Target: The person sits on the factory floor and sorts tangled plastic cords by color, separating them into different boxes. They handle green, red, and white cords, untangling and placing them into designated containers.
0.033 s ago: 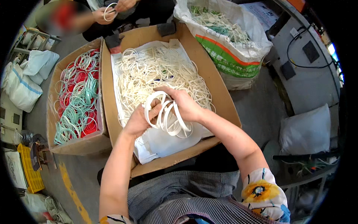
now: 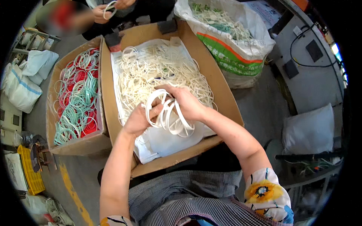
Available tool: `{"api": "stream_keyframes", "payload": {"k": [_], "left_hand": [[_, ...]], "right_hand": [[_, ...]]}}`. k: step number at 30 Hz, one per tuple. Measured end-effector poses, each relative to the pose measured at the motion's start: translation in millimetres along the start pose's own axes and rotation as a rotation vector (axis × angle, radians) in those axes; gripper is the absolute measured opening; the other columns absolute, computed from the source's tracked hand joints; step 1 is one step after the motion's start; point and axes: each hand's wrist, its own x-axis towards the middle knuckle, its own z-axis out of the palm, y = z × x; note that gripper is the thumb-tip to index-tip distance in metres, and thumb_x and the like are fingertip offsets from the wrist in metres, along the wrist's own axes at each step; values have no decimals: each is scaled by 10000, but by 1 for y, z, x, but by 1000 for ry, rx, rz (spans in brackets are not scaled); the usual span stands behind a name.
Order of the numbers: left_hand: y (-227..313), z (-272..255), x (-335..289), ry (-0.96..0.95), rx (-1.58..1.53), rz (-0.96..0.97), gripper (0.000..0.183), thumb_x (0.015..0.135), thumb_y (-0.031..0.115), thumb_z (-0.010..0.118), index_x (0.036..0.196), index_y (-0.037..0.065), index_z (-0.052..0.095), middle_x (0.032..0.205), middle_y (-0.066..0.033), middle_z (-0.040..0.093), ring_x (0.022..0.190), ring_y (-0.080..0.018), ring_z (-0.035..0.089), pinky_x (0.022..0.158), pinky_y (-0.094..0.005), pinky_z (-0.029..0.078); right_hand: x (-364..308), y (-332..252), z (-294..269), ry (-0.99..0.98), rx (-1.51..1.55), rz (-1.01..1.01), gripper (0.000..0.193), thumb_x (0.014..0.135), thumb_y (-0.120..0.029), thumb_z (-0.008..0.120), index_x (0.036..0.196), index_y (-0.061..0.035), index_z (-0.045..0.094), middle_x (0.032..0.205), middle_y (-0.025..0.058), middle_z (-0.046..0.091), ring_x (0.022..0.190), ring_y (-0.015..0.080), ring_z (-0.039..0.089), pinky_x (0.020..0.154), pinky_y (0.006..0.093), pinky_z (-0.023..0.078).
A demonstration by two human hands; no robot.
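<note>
Several white plastic rings [image 2: 163, 119] hang in a loose bunch between my two hands, above the near part of a cardboard box. My left hand [image 2: 138, 119] is closed on the rings from the left, its thumb lying across them. On the other side my right hand [image 2: 187, 103] curls over the same bunch, with its fingertips partly hidden behind the rings. Under and beyond my hands, a tangled heap of cream-white rings and strips [image 2: 151, 71] covers a white sheet [image 2: 166, 145] that lines the cardboard box [image 2: 226, 98].
To the left stands another cardboard box [image 2: 81, 145] of pale green, white and red rings. Beyond on the right is a white woven sack [image 2: 233, 56] full of scraps. Across the box a co-worker's hands [image 2: 105, 12] hold a white ring. A grey machine [image 2: 315, 71] stands at right.
The rings and both my hands stay nearly in place, with only slight finger movement. Across the box, the co-worker's hands have shifted slightly left and up.
</note>
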Motion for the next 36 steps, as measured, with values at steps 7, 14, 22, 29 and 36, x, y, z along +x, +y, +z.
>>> {"api": "stream_keyframes", "payload": {"k": [7, 14, 22, 29, 36], "left_hand": [[-4, -9, 5, 615, -405, 185, 95, 906, 134, 516, 916, 41, 530, 700, -16, 528, 559, -97, 495, 448, -239, 386], [-1, -36, -7, 585, 1283, 1098, 213, 777, -13, 564, 989, 5, 539, 920, -143, 588, 763, -324, 587, 701, -399, 465], [75, -182, -54, 1439, 1189, 620, 357, 940, 350, 476, 1029, 5, 492, 861, -139, 592, 741, -259, 566, 685, -347, 440], [56, -384, -107, 1046, 1538, 120, 675, 785, 366, 661, 1281, -20, 413, 1190, -268, 515, 1129, -378, 487, 925, -423, 390], [48, -275, -60, 1054, 1620, 198, 627, 780, 221, 675, 1304, 4, 407, 1293, -248, 439, 1203, -377, 421, 966, -434, 362]], "right_hand": [[0, 2, 11, 380, -115, 120, 262, 789, -72, 586, 1035, 5, 540, 832, 172, 605, 801, 274, 626, 697, 355, 479], [3, 14, 32, 438, 1070, 718, 115, 807, -19, 468, 807, 14, 578, 642, 48, 539, 584, 148, 485, 534, 292, 400], [87, 90, -260, 1180, 371, 398, 220, 843, -152, 573, 909, 54, 608, 748, 120, 596, 648, 205, 544, 511, 352, 428], [90, 86, -244, 682, -1001, -52, 452, 603, 86, 505, 1054, 79, 484, 1079, 301, 437, 1037, 443, 431, 914, 433, 387], [-16, 87, -59, -523, -445, 220, 276, 729, -41, 625, 1004, -27, 621, 936, 174, 622, 914, 304, 607, 784, 397, 486]]}}
